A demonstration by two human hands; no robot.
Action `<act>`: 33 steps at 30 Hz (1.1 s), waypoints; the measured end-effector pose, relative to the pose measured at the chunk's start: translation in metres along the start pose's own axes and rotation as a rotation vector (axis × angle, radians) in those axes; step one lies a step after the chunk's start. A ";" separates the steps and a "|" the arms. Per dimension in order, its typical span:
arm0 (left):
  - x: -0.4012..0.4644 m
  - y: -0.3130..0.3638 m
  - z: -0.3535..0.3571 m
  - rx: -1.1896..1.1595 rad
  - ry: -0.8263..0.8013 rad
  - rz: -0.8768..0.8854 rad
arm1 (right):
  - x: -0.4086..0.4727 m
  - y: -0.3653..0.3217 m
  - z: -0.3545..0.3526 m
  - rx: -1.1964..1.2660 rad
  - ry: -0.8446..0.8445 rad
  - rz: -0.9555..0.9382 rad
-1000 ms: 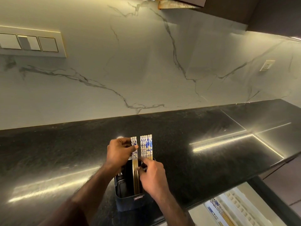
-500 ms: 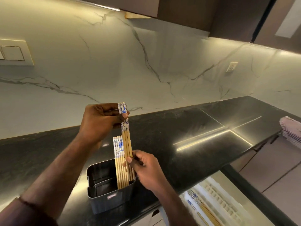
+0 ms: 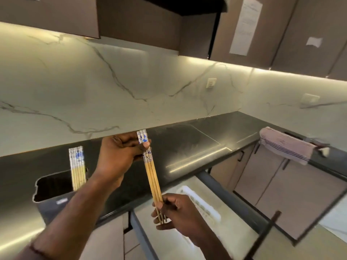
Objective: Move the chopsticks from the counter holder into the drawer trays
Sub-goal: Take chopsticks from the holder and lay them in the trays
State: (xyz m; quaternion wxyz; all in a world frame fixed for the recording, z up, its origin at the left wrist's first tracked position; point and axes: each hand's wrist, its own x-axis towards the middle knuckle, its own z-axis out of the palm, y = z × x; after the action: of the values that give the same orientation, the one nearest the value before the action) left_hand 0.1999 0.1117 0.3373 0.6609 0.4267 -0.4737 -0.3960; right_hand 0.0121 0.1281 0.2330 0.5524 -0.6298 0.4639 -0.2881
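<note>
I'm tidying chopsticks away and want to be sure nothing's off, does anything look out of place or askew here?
Nothing looks spilled or damaged. The only oddity is a striped towel draped over the counter edge at right. The remaining chopsticks stand neatly in the holder.

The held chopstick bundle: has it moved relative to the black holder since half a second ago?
Yes. The held chopstick bundle has been carried rightward, clear of the holder, now over the drawer.

Three blue-patterned wooden chopsticks (image 3: 152, 180) held aloft; more stand in holder (image 3: 54, 194).
</note>
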 end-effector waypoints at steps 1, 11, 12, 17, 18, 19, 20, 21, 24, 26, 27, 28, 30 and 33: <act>-0.010 -0.003 0.016 -0.003 -0.012 -0.012 | -0.017 0.006 -0.013 0.006 0.014 0.015; -0.070 -0.046 0.139 -0.013 -0.090 -0.141 | -0.113 0.059 -0.106 0.058 0.147 0.125; -0.072 -0.053 0.148 0.001 -0.100 -0.146 | -0.117 0.065 -0.113 0.055 0.160 0.131; -0.069 -0.085 0.186 0.028 -0.091 -0.175 | -0.119 0.089 -0.148 0.069 0.181 0.169; -0.065 -0.092 0.193 0.025 -0.084 -0.184 | -0.116 0.094 -0.156 0.070 0.180 0.179; -0.062 -0.099 0.198 0.021 -0.075 -0.194 | -0.112 0.097 -0.163 0.067 0.180 0.189; -0.056 -0.107 0.205 0.017 -0.066 -0.205 | -0.106 0.101 -0.171 0.060 0.183 0.200; -0.050 -0.114 0.212 0.013 -0.059 -0.217 | -0.100 0.106 -0.179 0.055 0.183 0.209; -0.027 -0.135 0.231 0.005 -0.044 -0.256 | -0.078 0.115 -0.208 0.053 0.166 0.241; -0.008 -0.147 0.245 0.007 -0.040 -0.290 | -0.059 0.120 -0.227 0.051 0.157 0.270; 0.002 -0.152 0.251 0.011 -0.039 -0.300 | -0.050 0.121 -0.236 0.052 0.154 0.280; 0.011 -0.157 0.256 0.017 -0.039 -0.308 | -0.040 0.123 -0.245 0.055 0.149 0.286; 0.028 -0.166 0.265 0.036 -0.030 -0.329 | -0.021 0.123 -0.261 0.058 0.132 0.287; 0.048 -0.181 0.277 0.065 -0.027 -0.358 | 0.006 0.126 -0.280 0.065 0.096 0.284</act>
State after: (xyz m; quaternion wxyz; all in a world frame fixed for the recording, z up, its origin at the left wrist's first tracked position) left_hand -0.0771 -0.0434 0.2334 0.5594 0.5200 -0.4115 -0.4973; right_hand -0.2644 0.0077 0.1731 0.5849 -0.5253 0.5644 -0.2517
